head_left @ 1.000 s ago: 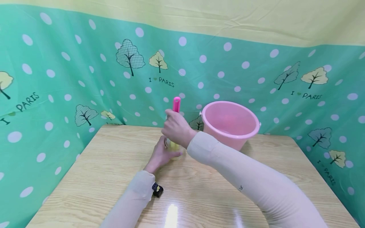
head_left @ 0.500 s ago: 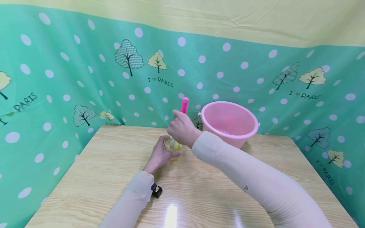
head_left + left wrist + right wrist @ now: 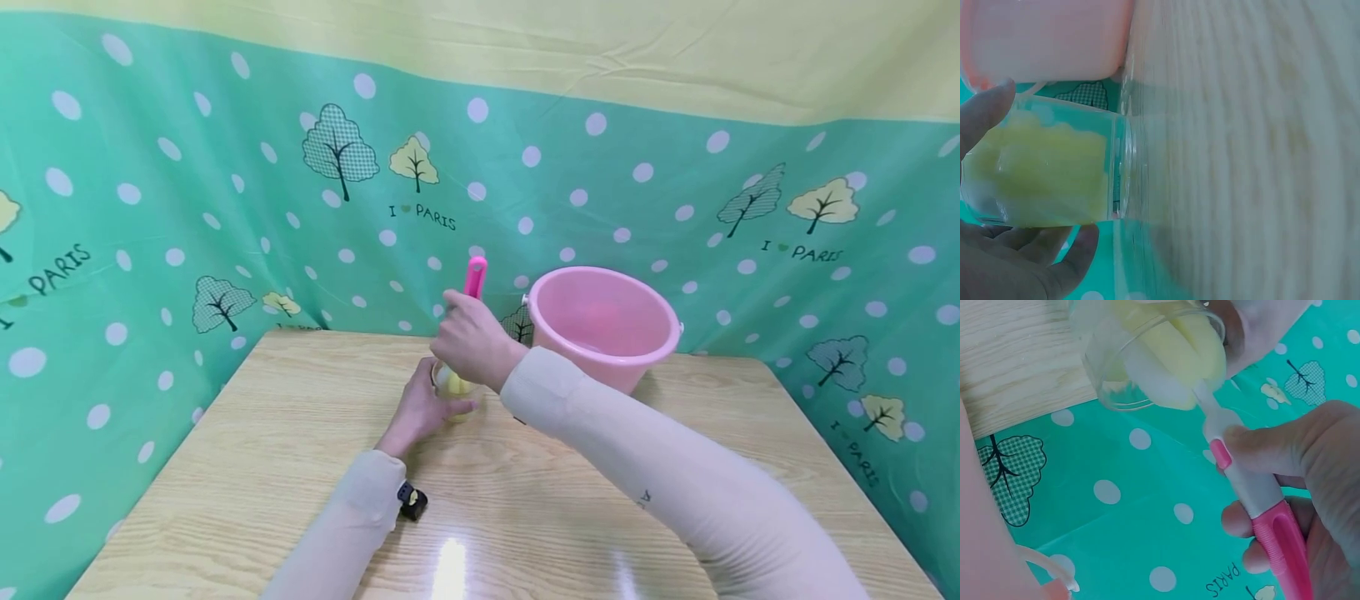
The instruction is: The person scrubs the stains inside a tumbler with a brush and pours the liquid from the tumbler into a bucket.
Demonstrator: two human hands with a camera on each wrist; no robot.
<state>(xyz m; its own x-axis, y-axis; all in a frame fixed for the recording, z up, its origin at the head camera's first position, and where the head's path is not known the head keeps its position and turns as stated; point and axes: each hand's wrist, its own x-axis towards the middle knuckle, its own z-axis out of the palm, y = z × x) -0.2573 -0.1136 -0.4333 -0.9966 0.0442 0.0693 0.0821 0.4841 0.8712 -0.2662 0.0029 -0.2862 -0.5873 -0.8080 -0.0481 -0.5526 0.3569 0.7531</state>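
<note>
My left hand (image 3: 422, 408) holds a clear glass (image 3: 1105, 390) near the middle of the table, thumb on one side and fingers on the other. Seen in the left wrist view, the base of the glass is right at the tabletop. Inside the glass is the yellow and white sponge head (image 3: 1200, 353) of a bottle brush, filling much of it. My right hand (image 3: 472, 337) grips the brush's pink and white handle (image 3: 1282, 550) above the rim, thumb along the white part. In the head view the pink handle end sticks up past the fist, and the hand partly hides the glass.
A pink bucket (image 3: 555, 340) stands close to the right of the glass, behind my right forearm. A green dotted curtain (image 3: 360, 258) hangs around the wooden table (image 3: 300, 467). A black device (image 3: 413, 502) is strapped at my left wrist.
The right hand and brush handle shifted right, then came partly back left, tilting the sponge inside the glass. The left hand has kept its hold in nearly the same spot.
</note>
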